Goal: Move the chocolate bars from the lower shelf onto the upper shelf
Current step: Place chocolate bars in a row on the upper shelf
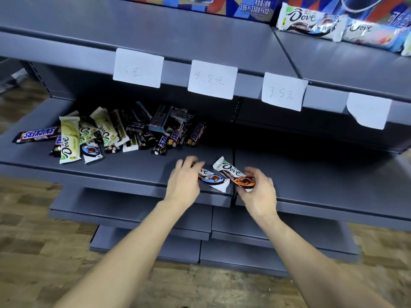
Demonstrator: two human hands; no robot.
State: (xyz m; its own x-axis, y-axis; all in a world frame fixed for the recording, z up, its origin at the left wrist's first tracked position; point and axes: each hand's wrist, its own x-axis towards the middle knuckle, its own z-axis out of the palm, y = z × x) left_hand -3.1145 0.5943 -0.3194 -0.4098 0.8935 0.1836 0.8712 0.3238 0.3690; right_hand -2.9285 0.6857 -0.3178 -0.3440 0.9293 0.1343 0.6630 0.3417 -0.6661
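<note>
Here, in the single head view, the grey metal lower shelf (138, 172) serves as the landmark. At its front edge the left hand (184, 182) lies over one end of a white-and-blue Dove bar (214, 180), fingers curled on it, apparently to lift it. Just beside, the right hand (258, 192) pinches the near end of a white-and-orange Dove bar (233, 174), tilted up off the shelf, likely so both go up in one trip. Towards the back left of that shelf lies the mixed heap of Snickers and Dove bars (111, 134), still to be moved. Above it, the grey upper shelf (200, 34) carries white paper price tags (212, 79) along its front lip and, at its right, a few Dove bars (311, 21) already placed.
</note>
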